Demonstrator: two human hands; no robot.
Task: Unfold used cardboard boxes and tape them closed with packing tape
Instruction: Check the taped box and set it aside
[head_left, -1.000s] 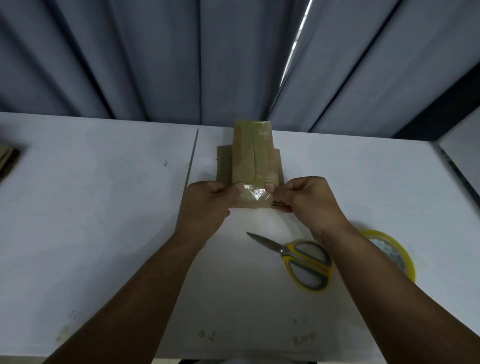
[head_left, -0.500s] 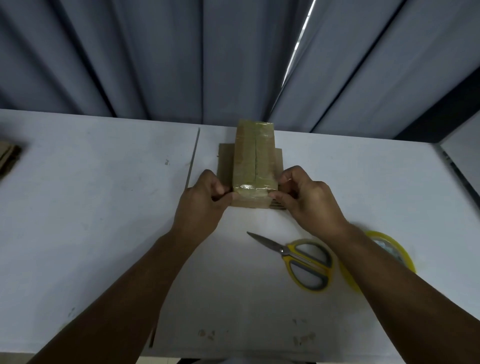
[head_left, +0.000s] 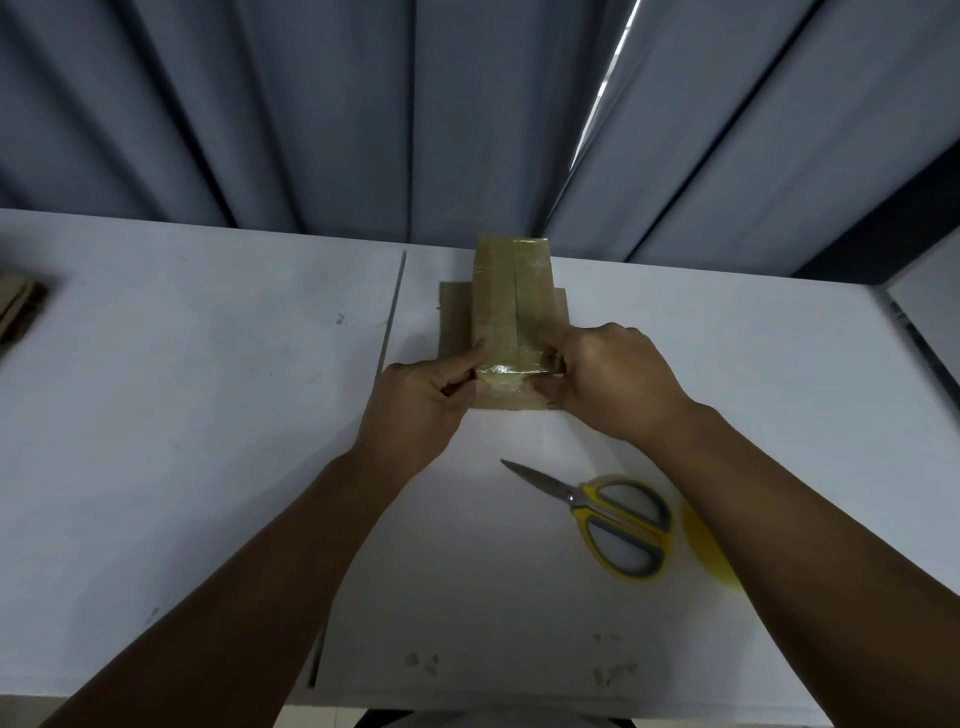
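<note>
**Box held at its near end, both hands**

The bench (head_left: 208, 415) carries the box (head_left: 511, 291) at mid-width, near the far edge, long axis running away from the person. Glossy tape (head_left: 506, 375) covers its top and folds over the near end. The left hand (head_left: 421, 410) pinches the near-left corner, forefinger laid along the side. The right hand (head_left: 613, 384) grips the near-right corner, fingers curled. The scissors (head_left: 613, 519) lie closed toward the near edge, well apart from the box. The roll (head_left: 701, 545) lies just right of them, part hidden by the right forearm.
</note>
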